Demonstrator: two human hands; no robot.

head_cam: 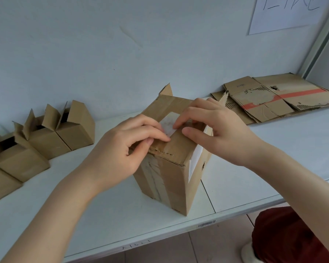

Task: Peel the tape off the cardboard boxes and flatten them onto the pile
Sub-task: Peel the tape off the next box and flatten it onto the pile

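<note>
A tall brown cardboard box [176, 179] stands upright on the white table [110, 209], sealed with clear tape [168, 126] across its top. My left hand [125, 149] rests on the box's near top edge, its thumb and forefinger pinching the tape's end. My right hand [215, 128] lies over the top from the right, fingertips pressing on the tape and a white label. A pile of flattened cardboard [273, 99] with a red stripe lies at the back right.
Three small open-flapped boxes [46, 137] stand in a row at the left against the pale wall. A paper sheet [285, 14] hangs on the wall at top right. The table's front edge [179, 232] runs below, with a red-clad knee [292, 236] beyond it.
</note>
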